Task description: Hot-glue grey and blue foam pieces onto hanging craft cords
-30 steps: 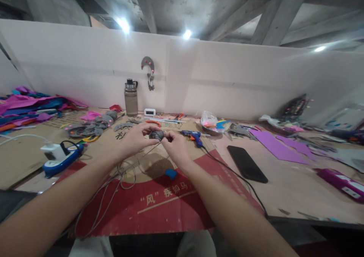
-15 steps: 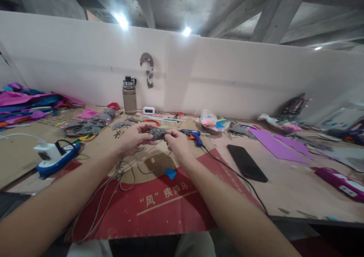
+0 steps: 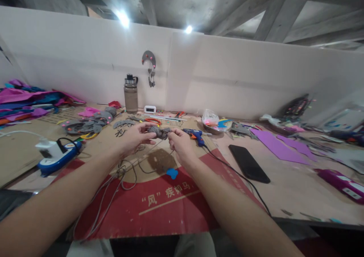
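Both my hands are raised over the red and brown cardboard sheet (image 3: pixel 159 207) and pinch a small grey felt piece (image 3: pixel 159 132) between them. My left hand (image 3: pixel 136 137) grips its left end with closed fingers. My right hand (image 3: pixel 179 143) pinches its right end. Thin grey cords (image 3: pixel 113 188) trail from the piece down toward me across the cardboard. A small blue scrap (image 3: pixel 172 172) lies on the cardboard just below my hands. A blue glue gun (image 3: pixel 195 135) rests right of my right hand.
A black phone (image 3: pixel 248 168) lies to the right, with the glue gun's cable running past it. A power strip (image 3: pixel 55 154) sits at left. Grey felt pieces (image 3: pixel 88 125), a water bottle (image 3: pixel 131 94), purple sheets (image 3: pixel 277 145) and a magenta box (image 3: pixel 342 183) crowd the table.
The grey piece has been drawn out longer between my hands, which moved slightly apart. The view shifted a little.
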`<act>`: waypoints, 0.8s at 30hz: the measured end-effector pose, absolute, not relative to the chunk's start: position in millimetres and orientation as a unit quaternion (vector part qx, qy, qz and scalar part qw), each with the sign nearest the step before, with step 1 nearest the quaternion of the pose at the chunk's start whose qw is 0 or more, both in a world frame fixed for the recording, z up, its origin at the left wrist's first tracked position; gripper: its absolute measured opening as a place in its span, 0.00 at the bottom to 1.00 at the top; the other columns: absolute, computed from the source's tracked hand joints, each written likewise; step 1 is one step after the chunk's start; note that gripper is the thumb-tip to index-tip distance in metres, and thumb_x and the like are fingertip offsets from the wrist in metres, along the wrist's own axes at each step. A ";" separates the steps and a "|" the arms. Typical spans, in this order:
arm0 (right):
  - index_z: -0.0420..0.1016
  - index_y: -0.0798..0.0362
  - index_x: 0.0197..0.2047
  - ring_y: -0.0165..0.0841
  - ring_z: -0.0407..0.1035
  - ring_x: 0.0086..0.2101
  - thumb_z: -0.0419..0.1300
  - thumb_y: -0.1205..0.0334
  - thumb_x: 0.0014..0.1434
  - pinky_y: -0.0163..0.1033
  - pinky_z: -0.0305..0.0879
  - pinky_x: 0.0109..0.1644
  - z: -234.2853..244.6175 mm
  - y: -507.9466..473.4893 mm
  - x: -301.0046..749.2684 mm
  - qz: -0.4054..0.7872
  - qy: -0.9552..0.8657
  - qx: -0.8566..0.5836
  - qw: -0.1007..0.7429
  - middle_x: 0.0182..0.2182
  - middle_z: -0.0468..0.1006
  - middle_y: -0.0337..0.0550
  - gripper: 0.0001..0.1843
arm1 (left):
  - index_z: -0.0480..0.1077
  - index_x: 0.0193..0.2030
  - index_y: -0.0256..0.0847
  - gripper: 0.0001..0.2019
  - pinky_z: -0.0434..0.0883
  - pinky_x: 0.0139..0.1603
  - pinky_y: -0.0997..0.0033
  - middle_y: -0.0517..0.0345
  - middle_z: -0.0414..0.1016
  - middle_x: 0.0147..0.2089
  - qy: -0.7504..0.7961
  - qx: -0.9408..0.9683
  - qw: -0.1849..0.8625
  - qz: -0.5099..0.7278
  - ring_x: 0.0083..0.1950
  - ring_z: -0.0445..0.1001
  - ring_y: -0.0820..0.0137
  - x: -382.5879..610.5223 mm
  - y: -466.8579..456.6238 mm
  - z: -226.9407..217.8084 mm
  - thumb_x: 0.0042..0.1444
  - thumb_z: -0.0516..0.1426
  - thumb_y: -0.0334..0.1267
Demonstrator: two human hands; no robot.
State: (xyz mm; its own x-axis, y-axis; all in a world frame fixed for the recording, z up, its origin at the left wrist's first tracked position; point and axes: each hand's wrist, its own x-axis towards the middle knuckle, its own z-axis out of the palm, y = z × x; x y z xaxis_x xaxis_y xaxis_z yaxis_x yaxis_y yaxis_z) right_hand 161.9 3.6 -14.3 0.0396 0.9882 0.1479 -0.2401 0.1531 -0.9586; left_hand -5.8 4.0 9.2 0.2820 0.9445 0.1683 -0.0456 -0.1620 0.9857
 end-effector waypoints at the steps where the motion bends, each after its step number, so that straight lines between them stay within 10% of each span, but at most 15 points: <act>1: 0.65 0.54 0.25 0.20 0.47 0.15 0.56 0.64 0.41 0.29 0.40 0.17 -12.8 3.0 162.0 0.515 -0.459 -0.401 0.603 0.14 0.57 0.27 0.04 | 0.69 0.47 0.37 0.20 0.75 0.38 0.65 0.47 0.71 0.50 0.374 0.591 0.537 0.473 0.47 0.72 0.62 -6.5 2.9 10.9 0.45 0.63 0.36; 24: 0.70 0.54 0.31 0.20 0.47 0.17 0.61 0.59 0.47 0.29 0.43 0.20 -2.9 -30.6 148.7 0.608 -0.621 -0.270 0.415 0.18 0.60 0.29 0.09 | 0.69 0.36 0.35 0.14 0.61 0.27 0.78 0.59 0.72 0.33 0.444 0.447 0.371 0.682 0.31 0.69 0.76 -70.3 31.3 37.5 0.40 0.63 0.35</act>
